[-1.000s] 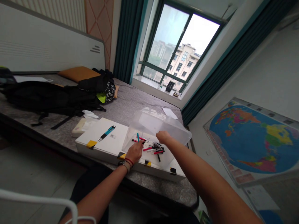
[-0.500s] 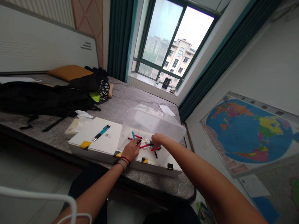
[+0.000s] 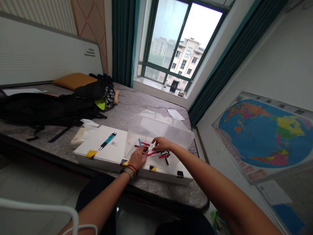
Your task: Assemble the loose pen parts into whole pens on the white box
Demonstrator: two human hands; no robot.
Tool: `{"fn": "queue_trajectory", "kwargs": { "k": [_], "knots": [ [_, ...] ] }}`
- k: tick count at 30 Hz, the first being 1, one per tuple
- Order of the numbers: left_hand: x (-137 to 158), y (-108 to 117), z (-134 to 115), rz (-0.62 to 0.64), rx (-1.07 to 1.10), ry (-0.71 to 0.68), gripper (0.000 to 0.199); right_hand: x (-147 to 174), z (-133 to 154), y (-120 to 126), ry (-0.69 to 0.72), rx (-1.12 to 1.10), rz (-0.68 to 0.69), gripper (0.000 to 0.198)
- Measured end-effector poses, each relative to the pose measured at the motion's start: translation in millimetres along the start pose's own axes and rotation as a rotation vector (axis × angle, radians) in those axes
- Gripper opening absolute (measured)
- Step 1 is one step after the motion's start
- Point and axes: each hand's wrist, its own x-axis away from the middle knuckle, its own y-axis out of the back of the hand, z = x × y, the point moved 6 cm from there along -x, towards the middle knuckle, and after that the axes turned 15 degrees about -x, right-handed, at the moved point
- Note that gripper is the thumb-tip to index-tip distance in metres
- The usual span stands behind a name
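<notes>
My left hand [image 3: 137, 158], with a red cord and a watch at the wrist, is closed around a short dark pen part [image 3: 146, 149]. My right hand [image 3: 161, 144] is just beyond it, fingertips bent together close to the pen part's tip; what they hold is too small to make out. Loose pen parts, red [image 3: 164, 156], black [image 3: 167, 161] and teal [image 3: 139, 142], lie around both hands at the mouth of a translucent plastic bin [image 3: 158, 127]. Two teal-and-black pens [image 3: 107, 141] lie side by side on the white box [image 3: 97, 133] to the left.
The white box has yellow and black tape [image 3: 91, 154] along its front edge. A tissue pack [image 3: 77, 138] sits at its left end. A black bag [image 3: 49, 107] lies on the grey mattress [image 3: 132, 99], and a paper sheet [image 3: 175, 114] behind the bin.
My right hand has moved left from the pile of pen parts to beside my left hand, its fingers now showing. My left hand stays on the dark pen part. The view has shifted slightly.
</notes>
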Motion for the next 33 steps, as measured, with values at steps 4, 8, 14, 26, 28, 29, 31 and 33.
{"fn": "queue_trajectory", "kwargs": {
  "k": [4, 8, 14, 26, 28, 29, 31, 33],
  "knots": [
    [0, 0, 0, 0.004, -0.004, 0.005, 0.022, 6, 1, 17, 0.003, 0.068, -0.162, 0.031],
    [-1, 0, 0, 0.008, -0.011, 0.007, 0.022, 18, 9, 15, -0.022, 0.113, -0.089, 0.011],
    [0, -4, 0, 0.026, -0.046, -0.003, 0.023, 12, 58, 5, 0.136, 0.142, -0.206, 0.027],
    [0, -2, -3, 0.06, -0.047, -0.043, 0.022, -62, 68, -16, -0.089, 0.117, 0.033, 0.031],
    [0, -1, -2, 0.063, -0.035, -0.038, 0.022, -57, 67, -14, -0.086, 0.077, 0.001, 0.031],
    [0, -1, -2, 0.063, -0.028, -0.038, 0.022, -54, 67, -12, -0.087, 0.057, -0.017, 0.03],
    [0, -1, -2, 0.061, -0.016, -0.042, 0.023, -48, 68, -8, -0.082, 0.028, -0.046, 0.028],
    [0, 0, -3, 0.06, -0.013, -0.053, 0.024, -43, 69, -5, -0.067, 0.009, -0.063, 0.026]
  ]
}}
